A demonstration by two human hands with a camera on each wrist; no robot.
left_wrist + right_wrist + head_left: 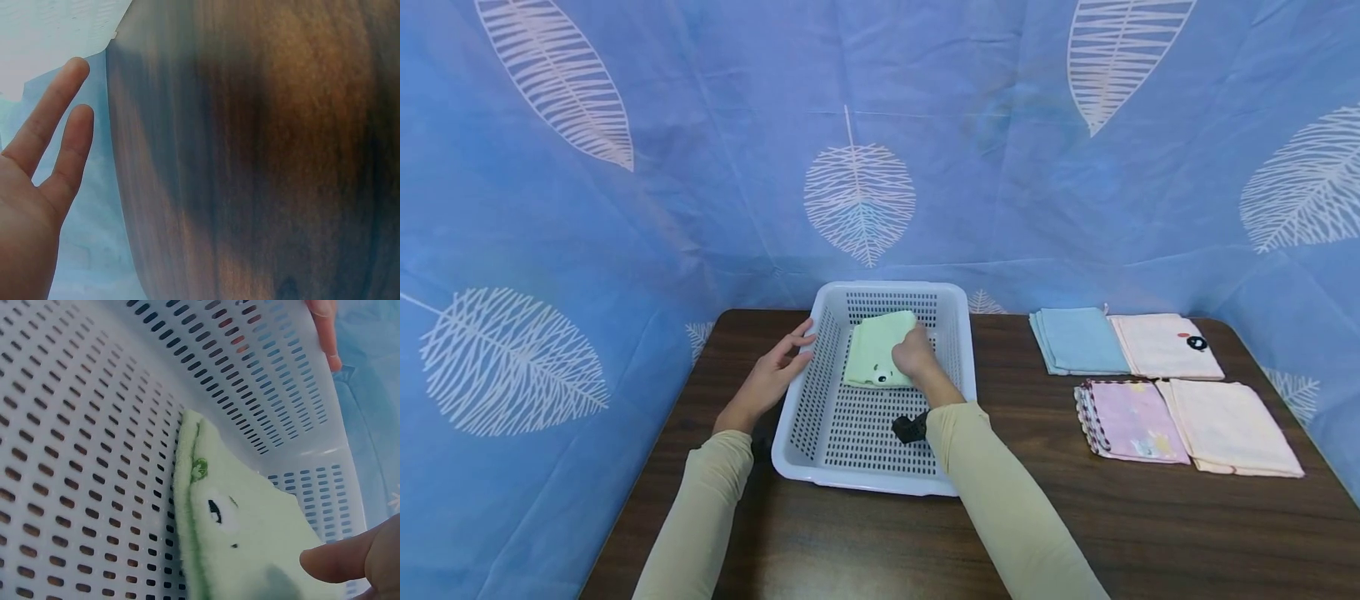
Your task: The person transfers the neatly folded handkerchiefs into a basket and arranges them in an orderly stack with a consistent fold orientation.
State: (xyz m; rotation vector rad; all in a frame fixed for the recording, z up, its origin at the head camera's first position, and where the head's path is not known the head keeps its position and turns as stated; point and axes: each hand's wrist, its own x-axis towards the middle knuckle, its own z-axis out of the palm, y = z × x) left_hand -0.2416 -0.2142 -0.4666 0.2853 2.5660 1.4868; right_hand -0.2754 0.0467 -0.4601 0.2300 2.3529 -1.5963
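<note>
A folded light-green cloth [871, 346] with a printed face lies in the far part of the white basket [797, 471]. My right hand [916, 354] is at the cloth's right edge with curled fingers; in the right wrist view its thumb [337, 557] lies over the green cloth [250, 531], the other fingers hidden. My left hand [775, 372] touches the basket's left rim, fingers extended and apart. The left wrist view shows two straight fingers of the left hand [44, 150] beside the basket [50, 37].
Right of the basket on the brown table [1022, 500] lie a folded blue cloth [1082, 340], a pale pink cloth [1161, 346], a pink-purple cloth [1135, 417] and a cream cloth [1232, 425]. A blue leaf-patterned curtain [715, 167] hangs behind and beside the table.
</note>
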